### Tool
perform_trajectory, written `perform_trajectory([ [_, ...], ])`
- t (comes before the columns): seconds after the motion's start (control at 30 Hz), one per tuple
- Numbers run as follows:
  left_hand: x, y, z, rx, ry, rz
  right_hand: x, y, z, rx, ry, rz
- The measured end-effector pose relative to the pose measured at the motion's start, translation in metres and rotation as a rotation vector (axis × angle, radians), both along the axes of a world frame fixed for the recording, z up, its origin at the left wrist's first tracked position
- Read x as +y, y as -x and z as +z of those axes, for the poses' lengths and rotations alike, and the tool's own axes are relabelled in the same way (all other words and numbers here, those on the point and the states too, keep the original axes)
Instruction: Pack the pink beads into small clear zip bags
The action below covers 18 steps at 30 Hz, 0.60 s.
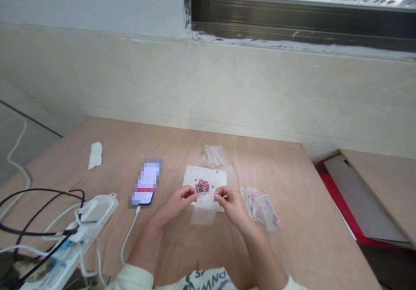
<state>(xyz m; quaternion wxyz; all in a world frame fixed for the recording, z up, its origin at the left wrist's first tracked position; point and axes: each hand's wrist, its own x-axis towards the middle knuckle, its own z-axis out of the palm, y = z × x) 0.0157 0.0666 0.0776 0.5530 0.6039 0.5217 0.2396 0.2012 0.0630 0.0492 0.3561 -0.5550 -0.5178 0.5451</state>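
Observation:
My left hand [178,201] and my right hand [231,203] each pinch one top corner of a small clear zip bag [204,210], which hangs open-side up between them over the wooden table [302,220]. Just beyond the bag lies a white paper sheet [218,177] with a heap of small pink beads [203,186] on it. Right of my right hand lies a pile of clear zip bags with beads [261,207].
Empty clear bags [215,154] lie behind the paper. A phone [146,182] on a white charging cable lies to the left, near a white power strip [94,214] with black and white cords. A folded tissue [95,154] is at the far left. A red-edged board [357,203] sits right of the table.

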Motion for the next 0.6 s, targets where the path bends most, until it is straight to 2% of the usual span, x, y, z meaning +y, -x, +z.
perform_trajectory([
  [0.27, 0.0004, -0.0061, 0.0028, 0.098, -0.116, 0.017, 0.0032, 0.0012, -0.0014, 0.015, -0.044, 0.018],
  [0.6, 0.0006, -0.0019, -0.0005, 0.042, -0.071, -0.013, 0.0017, 0.0046, -0.0057, 0.103, -0.018, 0.006],
])
